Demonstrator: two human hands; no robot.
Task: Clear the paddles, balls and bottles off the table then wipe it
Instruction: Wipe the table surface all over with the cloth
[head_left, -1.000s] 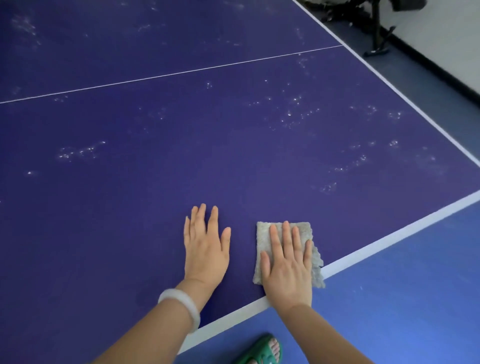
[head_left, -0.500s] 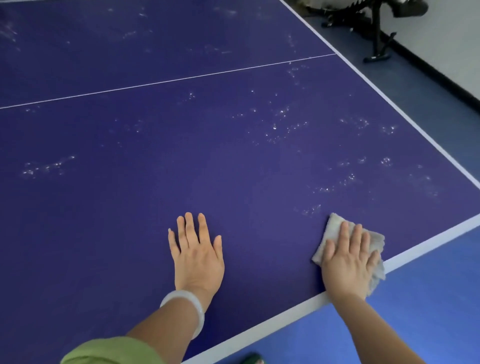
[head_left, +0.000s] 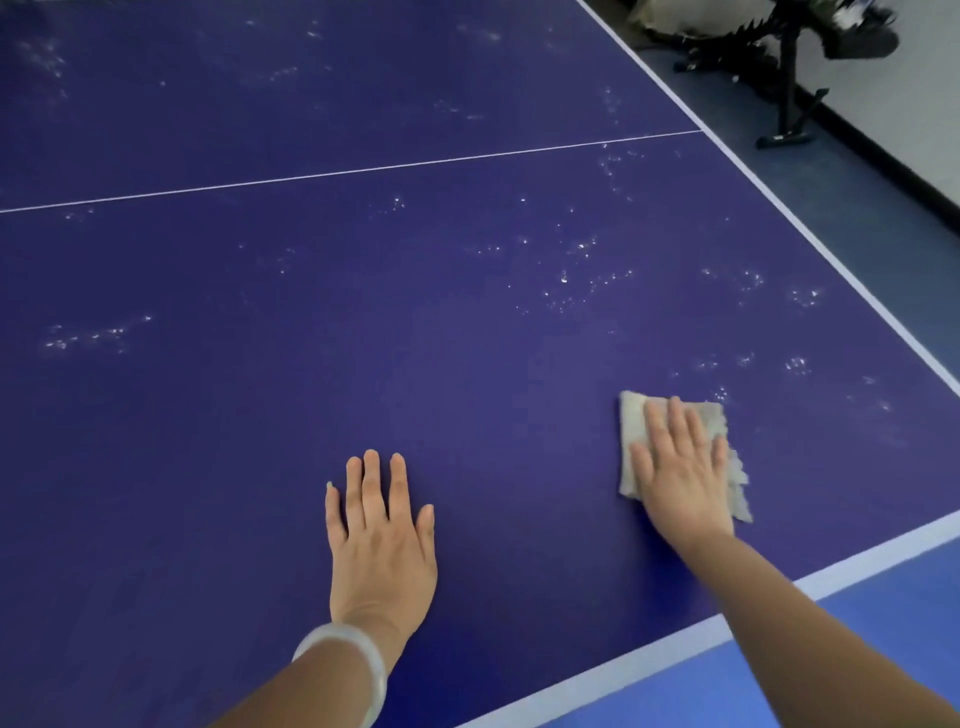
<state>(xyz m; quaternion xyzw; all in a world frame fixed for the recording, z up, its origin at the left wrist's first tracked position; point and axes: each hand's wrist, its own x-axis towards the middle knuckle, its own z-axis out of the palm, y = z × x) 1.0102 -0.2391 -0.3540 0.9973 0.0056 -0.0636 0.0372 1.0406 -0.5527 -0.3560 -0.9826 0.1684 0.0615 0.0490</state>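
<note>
A right hand (head_left: 680, 467) is pressing a grey cloth (head_left: 631, 441) flat, fingers straight, near the table's (head_left: 467, 338) right corner. The left hand (head_left: 382, 540) is resting open-palmed nearby, holding nothing.

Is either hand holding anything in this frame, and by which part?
Nothing is gripped. The right hand presses flat on the middle of the grey cloth, fingers straight; the left hand rests flat on the table.

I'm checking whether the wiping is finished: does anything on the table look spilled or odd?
Yes. Pale speckles, droplets or residue, dot the table beyond the cloth pressed under the right hand, thickest toward the right side, with another patch at far left. The left hand rests flat nearby.
</note>
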